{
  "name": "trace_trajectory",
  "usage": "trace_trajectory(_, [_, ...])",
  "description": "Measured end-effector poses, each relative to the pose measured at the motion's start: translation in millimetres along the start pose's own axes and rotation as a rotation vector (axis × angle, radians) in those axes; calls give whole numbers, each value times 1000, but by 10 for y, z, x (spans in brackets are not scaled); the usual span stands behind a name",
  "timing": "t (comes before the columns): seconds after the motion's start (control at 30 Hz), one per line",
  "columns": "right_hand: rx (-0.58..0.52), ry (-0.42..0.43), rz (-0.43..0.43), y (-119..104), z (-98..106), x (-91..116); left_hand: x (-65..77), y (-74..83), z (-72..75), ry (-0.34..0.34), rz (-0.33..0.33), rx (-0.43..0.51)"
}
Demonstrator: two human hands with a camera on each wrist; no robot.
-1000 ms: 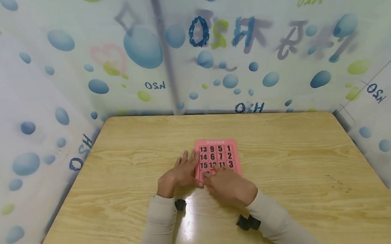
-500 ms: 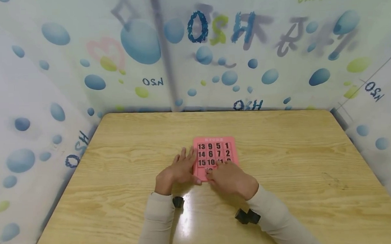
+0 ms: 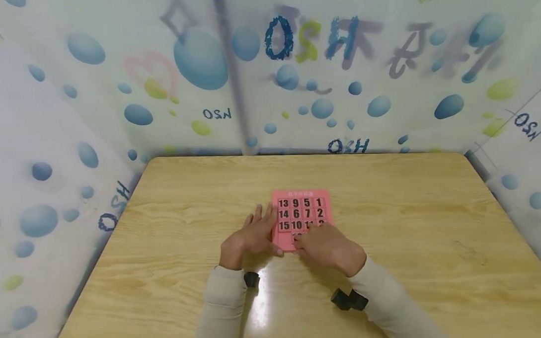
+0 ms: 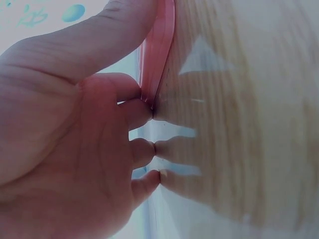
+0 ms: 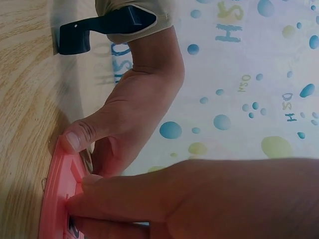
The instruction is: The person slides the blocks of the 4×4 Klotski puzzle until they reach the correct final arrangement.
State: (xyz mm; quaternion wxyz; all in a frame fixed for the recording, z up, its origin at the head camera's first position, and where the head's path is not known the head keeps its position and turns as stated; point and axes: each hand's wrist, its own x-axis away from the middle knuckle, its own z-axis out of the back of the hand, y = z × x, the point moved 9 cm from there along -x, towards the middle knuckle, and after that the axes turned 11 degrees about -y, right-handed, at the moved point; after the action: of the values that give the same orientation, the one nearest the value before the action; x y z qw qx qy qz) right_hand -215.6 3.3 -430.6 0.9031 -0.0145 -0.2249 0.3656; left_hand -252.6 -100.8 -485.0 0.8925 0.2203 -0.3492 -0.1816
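One puzzle (image 3: 302,202), left fingers (image 3: 257,215) spread alongside, right fingers (image 5: 114,201) bunched, hiding tiles (image 3: 306,224), wall (image 3: 259,100) behind.

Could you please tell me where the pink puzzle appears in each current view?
Head: the puzzle lies below and slightly right of centre.
Left wrist: puzzle at top centre, seen edge-on.
Right wrist: puzzle at bottom left, cut off by the picture's edge.
Shared landmark: the left hand, in all three.
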Motion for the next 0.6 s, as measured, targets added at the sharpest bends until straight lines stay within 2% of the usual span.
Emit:
trace_trajectory(0.13, [-6,36,13,20,-27,2,-32,35,-53,-12,-11,-18])
trace_trajectory(0.27, [-9,85,36,-7,-51,-86,-16,12,-50,-12,-7,-43])
trace_trajectory(0.6, [-36,52,13,-10,-115,-179,-3,-9,-1,-5,4,-46])
